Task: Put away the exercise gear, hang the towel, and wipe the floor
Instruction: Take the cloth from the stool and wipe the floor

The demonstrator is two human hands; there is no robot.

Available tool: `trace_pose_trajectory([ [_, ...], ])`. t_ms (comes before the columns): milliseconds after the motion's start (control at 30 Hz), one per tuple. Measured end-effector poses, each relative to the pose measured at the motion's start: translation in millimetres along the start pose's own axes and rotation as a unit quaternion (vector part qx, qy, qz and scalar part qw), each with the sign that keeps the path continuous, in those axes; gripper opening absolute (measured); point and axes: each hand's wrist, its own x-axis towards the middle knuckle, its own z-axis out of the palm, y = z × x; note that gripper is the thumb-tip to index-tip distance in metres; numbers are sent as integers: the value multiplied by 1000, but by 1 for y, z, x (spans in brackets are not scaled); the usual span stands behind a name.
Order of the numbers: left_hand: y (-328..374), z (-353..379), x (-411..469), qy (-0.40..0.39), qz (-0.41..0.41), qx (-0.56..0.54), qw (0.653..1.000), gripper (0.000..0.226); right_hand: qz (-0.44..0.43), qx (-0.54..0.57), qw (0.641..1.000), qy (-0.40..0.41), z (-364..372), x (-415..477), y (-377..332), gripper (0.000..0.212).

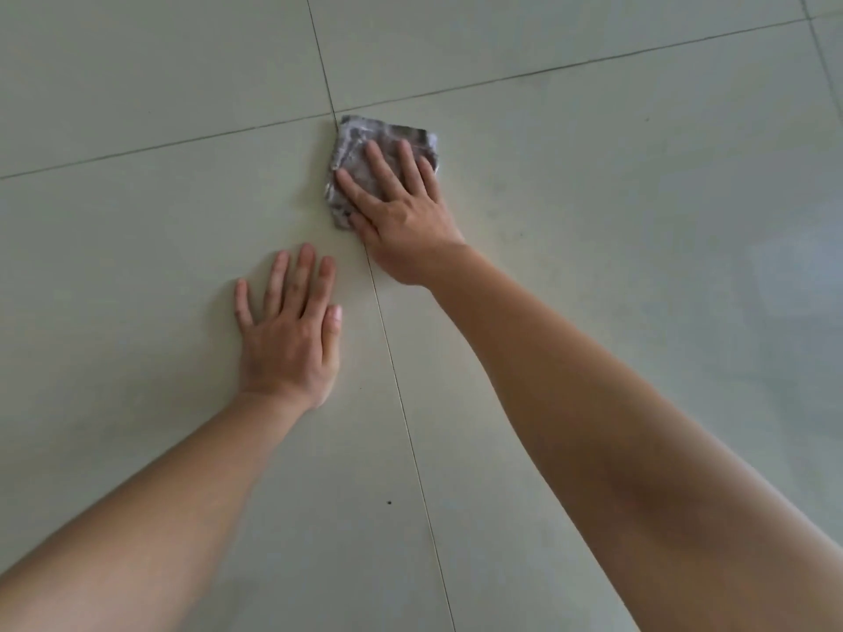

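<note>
— The floor point(593, 184)?
— Pale glazed tile, smooth, with a soft sheen at the right and thin dark grout lines point(401, 394).
— And the rag point(365, 139)?
— Grey mottled cloth, matt, crumpled (weave too blurred to tell).

No readable text, label, brand, number or sign appears anywhere.

Cloth point(385, 143) flat on floor point(593, 184), its far-left corner touching crossing of two tile joints point(335, 115). Right hand point(401, 216) palm-down on cloth, fingers spread, covering its near part; wrist over joint running toward viewer. Left hand point(292, 330) flat on bare floor, nearer viewer and left of that joint, near cloth but apart from it. Small speck point(389, 502) on floor, between forearms, just left of joint.
</note>
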Motion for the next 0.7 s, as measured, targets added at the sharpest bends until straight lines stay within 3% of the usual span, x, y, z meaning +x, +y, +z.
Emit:
trace_pose_trajectory([
  [100, 0, 0, 3, 4, 4, 0, 1000, 56, -34, -11, 999, 14, -15, 18, 49, 56],
  [167, 0, 0, 3, 7, 5, 0, 1000, 56, 70, 11, 996, 51, -29, 24, 95, 61],
  [267, 1, 1, 2, 6, 8, 3, 1000, 57, 267, 59, 962, 16, -46, 12, 152, 60],
  [367, 1, 1, 5, 4, 8, 9, 1000, 57, 341, 71, 937, 33, -44, 8, 147, 60],
  [433, 1, 0, 6, -3, 6, 11, 1000, 57, 308, 65, 948, 44, -31, 12, 109, 58],
  [567, -4, -2, 2, -2, 1, 20, 1000, 58, 95, 50, 994, 16, -4, -7, 17, 57],
  [633, -4, -2, 2, 6, 3, 17, 1000, 57, -5, 22, 1000, -9, 1, -17, 16, 55],
  [700, -2, -3, 3, 12, 5, 8, 1000, 57, -48, -5, 999, -5, -7, -15, 52, 54],
])
